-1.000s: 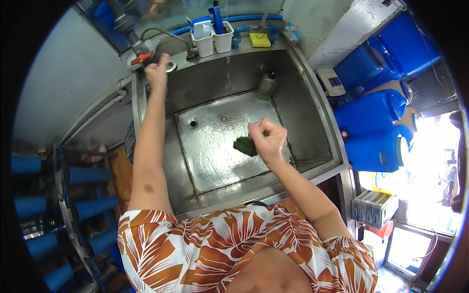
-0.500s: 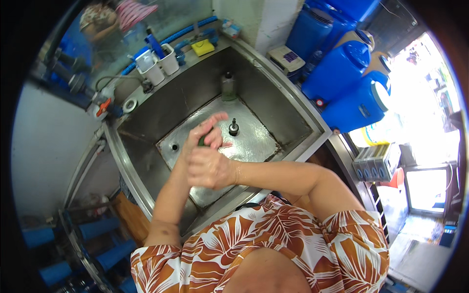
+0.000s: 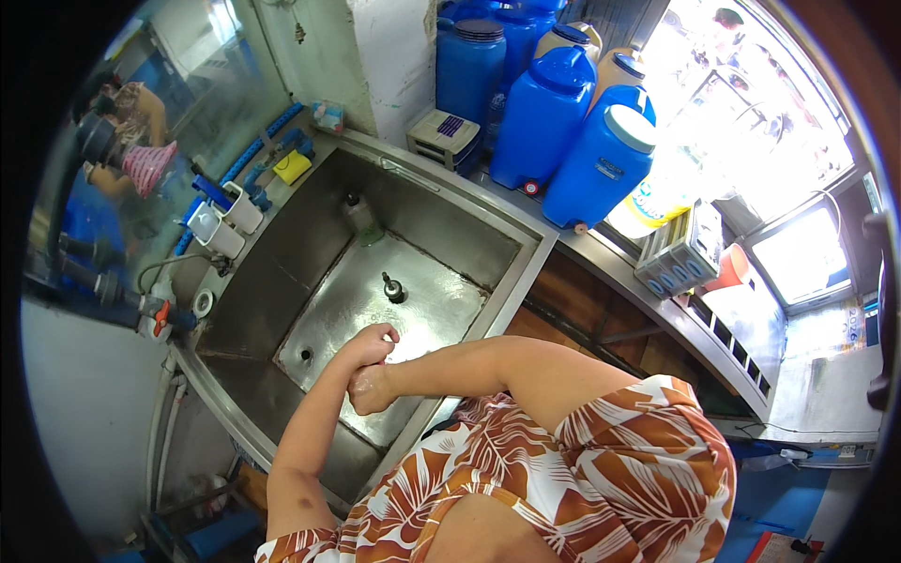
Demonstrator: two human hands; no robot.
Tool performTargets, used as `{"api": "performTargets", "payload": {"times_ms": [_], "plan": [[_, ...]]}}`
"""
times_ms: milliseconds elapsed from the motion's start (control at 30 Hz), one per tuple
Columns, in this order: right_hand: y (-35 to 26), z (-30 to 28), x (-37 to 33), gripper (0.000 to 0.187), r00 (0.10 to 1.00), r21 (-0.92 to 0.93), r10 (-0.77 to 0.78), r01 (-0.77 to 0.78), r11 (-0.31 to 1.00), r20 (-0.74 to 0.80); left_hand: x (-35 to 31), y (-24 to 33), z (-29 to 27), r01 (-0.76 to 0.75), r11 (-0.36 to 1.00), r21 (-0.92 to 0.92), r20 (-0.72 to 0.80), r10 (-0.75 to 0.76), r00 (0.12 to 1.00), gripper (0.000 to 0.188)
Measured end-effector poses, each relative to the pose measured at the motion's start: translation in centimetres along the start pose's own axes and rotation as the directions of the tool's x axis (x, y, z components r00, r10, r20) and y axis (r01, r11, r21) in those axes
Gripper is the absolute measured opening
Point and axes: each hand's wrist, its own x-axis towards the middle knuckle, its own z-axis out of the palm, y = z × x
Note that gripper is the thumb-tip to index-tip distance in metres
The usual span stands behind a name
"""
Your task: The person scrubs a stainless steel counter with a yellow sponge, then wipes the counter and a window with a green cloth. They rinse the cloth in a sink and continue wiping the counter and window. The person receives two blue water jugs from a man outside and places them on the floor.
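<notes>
Over the near part of a steel sink (image 3: 526, 246), my two hands are together. My left hand (image 3: 372, 343) is closed, its fingers curled downward. Pressed against the left wrist is my right hand (image 3: 372, 390), closed like a fist and wet-looking. What either hand holds, if anything, is hidden. Beyond them, a small dark upright fitting (image 3: 392, 288) stands on the wet sink floor. A clear bottle (image 3: 363, 223) with a dark top and greenish contents stands in the far corner of the sink. A small dark hole (image 3: 306, 355) lies left of my hands.
White holders (image 3: 221, 236), a yellow sponge (image 3: 293, 168) and blue pipe pieces line the back ledge. At the left is a tap with an orange handle (image 3: 161, 319). Blue jugs (image 3: 601, 164) stand right of the sink, near a grey crate (image 3: 683, 251). A glass pane shows reflections.
The view has swung rightward, so the sink sits further left. My hands have come nearer to me, and the right has slid to the left wrist. The green thing between them no longer shows.
</notes>
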Motion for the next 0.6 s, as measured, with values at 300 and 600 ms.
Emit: {"api": "performTargets", "payload": {"times_ms": [300,600], "plan": [[-0.4,-5.2,-12.5,0.034,0.317,0.535,0.519,-0.044,0.844,-0.794,-6.6,7.8,-6.9,-0.197,0.336,-0.921,-0.11,0.26,0.959,0.027],[-13.6,-0.3,-33.3,0.026,-0.214,0.965,0.972,-0.26,0.037,-0.095,-1.1,31.0,10.6,-0.772,0.631,0.079,-0.147,0.773,0.617,0.026]]}}
